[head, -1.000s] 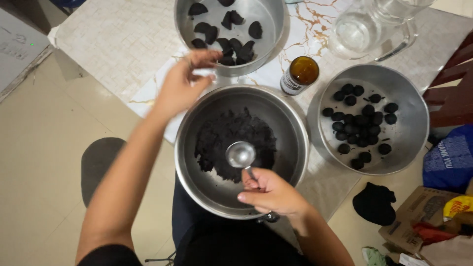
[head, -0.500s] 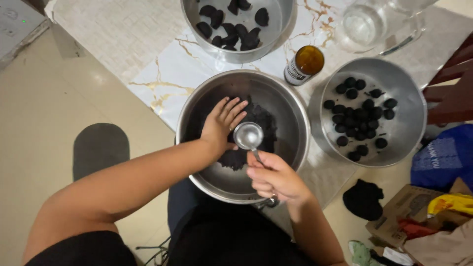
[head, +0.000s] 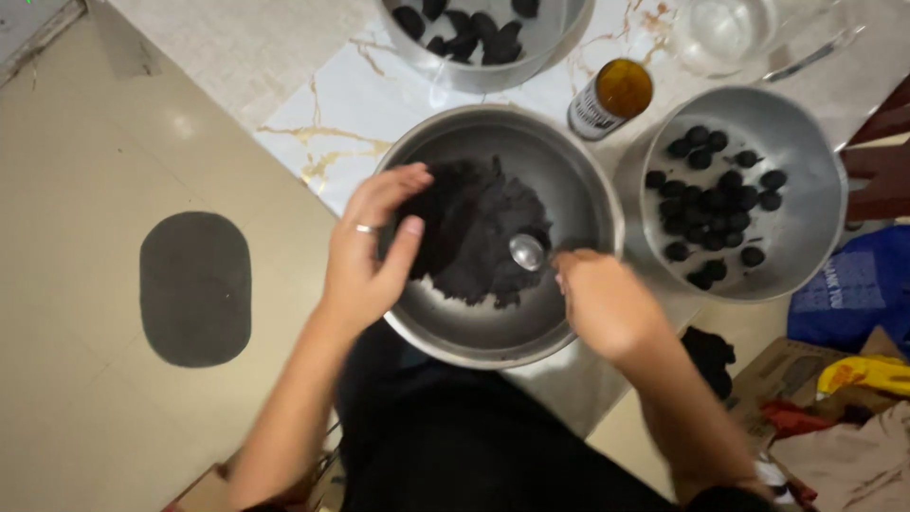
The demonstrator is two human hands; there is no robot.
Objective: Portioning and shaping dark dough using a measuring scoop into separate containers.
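Middle bowl (head: 493, 332): a steel mixing bowl at the centre of the frame, at the near edge of the marble-patterned bench (head: 313, 104), close to the person's body so both hands reach in easily.
Dark mixture (head: 479, 242): a black crumbly mass heaped toward the bowl's upper left side.
Left hand (head: 370, 251): fingers curved and loosely spread, cupped over the bowl's left rim and touching the mixture's edge, as if to steady or gather it; it holds nothing that I can see. A ring sits on one finger.
Right hand (head: 602, 303): closed around the handle of a small metal spoon (head: 527, 251), whose round head rests on the mixture's right side.
Right bowl (head: 815, 246): at the right of the frame, holding shaped black balls (head: 711, 204).
Top bowl (head: 559, 43): upper centre, holding larger dark pieces (head: 464, 33).
Amber bottle (head: 611, 100): open, standing between the three bowls.
Glass vessel (head: 720, 33): upper right, clear.
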